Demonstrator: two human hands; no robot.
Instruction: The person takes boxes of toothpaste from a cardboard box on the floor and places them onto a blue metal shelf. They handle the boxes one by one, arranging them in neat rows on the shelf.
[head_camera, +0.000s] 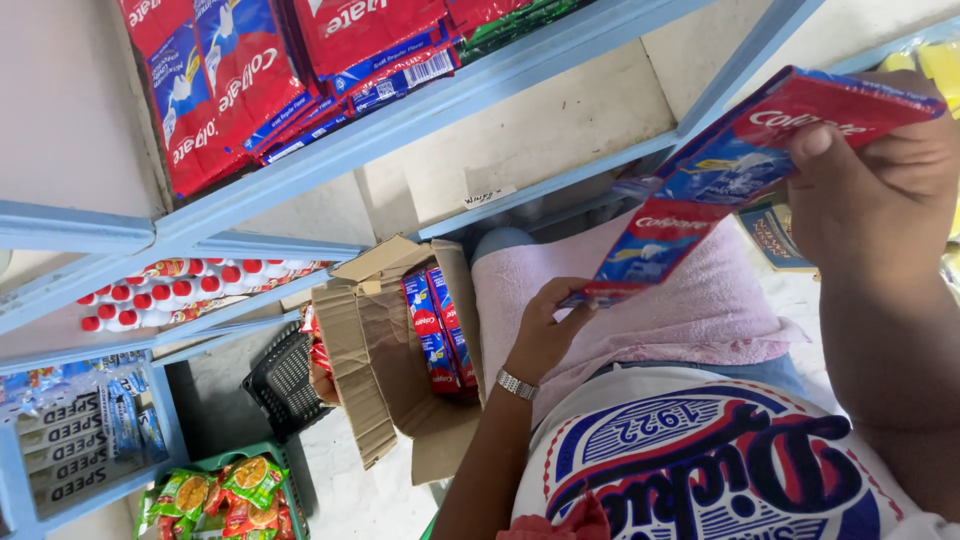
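two hands share one load: a strip of red-and-blue toothpaste cartons, held slanted above and to the right of the open cardboard box. my right hand clamps the strip's upper end, thumb pressed on its face; my left hand, wrist bent upward, pinches the lower end just right of the box, so the strip stays taut. more cartons stand inside the box.

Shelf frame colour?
Light blue, clearest in the head view: shelf frame.
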